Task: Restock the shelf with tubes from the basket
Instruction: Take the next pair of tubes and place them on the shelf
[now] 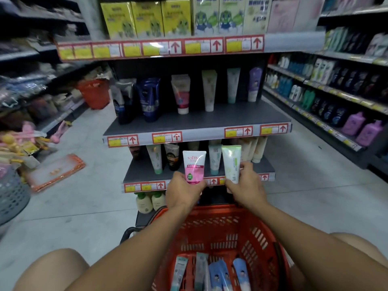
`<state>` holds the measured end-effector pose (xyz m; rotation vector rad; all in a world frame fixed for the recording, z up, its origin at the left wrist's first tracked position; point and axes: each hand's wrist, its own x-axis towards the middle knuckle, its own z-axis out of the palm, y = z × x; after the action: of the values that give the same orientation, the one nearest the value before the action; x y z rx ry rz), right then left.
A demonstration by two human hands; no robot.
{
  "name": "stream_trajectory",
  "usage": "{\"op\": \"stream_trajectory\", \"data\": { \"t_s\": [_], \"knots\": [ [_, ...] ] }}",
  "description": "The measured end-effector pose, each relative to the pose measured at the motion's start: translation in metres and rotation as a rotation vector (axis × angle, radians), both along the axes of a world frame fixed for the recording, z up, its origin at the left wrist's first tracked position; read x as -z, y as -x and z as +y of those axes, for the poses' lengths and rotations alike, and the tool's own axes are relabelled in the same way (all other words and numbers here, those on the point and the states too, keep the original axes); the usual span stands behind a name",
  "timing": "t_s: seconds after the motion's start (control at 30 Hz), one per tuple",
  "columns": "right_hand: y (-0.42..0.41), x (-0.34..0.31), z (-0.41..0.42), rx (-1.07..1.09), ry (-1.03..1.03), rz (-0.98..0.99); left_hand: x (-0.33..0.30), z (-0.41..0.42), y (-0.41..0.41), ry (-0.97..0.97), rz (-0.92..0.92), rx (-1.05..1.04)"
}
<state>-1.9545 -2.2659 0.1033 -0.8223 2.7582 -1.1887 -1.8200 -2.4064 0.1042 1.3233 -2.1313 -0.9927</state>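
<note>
**Two tubes up, more waiting**

The left hand (183, 193) grasps a pink tube (193, 166), the right hand (244, 186) a green tube (231, 164), near the lower shelf (144, 169). Both look light, soft and slick; hold them low. More lie in the basket (222, 232).

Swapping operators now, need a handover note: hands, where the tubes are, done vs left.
Left hand: grips a pink and white tube, upright, cap down.
Right hand: grips a pale green tube, upright too.
Both tubes are held in front of the lower shelf, neither set down yet.
Red basket sits between the knees; at least four tubes lie in it, blue and teal.
Middle shelf holds a sparse row of standing tubes with gaps.
Left: place the two in hand, then empty the basket.
</note>
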Motion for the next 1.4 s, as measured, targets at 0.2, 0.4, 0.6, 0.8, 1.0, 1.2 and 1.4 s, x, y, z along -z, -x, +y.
{"op": "stream_trajectory", "data": {
  "t_s": [0.2,0.4,0.6,0.8,1.0,1.2,1.4],
  "knots": [
    [0.017,-0.048,-0.024,-0.015,0.064,0.086,-0.048,-0.018,0.017,0.093,0.053,-0.024],
    [0.042,-0.08,-0.051,-0.035,0.108,0.116,-0.085,-0.041,0.037,0.131,0.087,-0.038],
    [0.073,-0.104,-0.081,-0.058,0.139,0.155,-0.111,-0.067,0.059,0.185,0.069,-0.04],
    [0.101,-0.122,-0.113,-0.058,0.181,0.198,-0.128,-0.097,0.083,0.208,0.114,-0.043],
    [0.12,-0.126,-0.143,-0.073,0.18,0.178,-0.135,-0.12,0.104,0.275,0.162,-0.062],
    [0.132,-0.116,-0.157,-0.074,0.197,0.154,-0.125,-0.137,0.118,0.269,0.142,-0.048],
    [0.139,-0.11,-0.155,-0.08,0.147,0.172,-0.117,-0.14,0.122,0.27,0.196,-0.023]
  ]
}}
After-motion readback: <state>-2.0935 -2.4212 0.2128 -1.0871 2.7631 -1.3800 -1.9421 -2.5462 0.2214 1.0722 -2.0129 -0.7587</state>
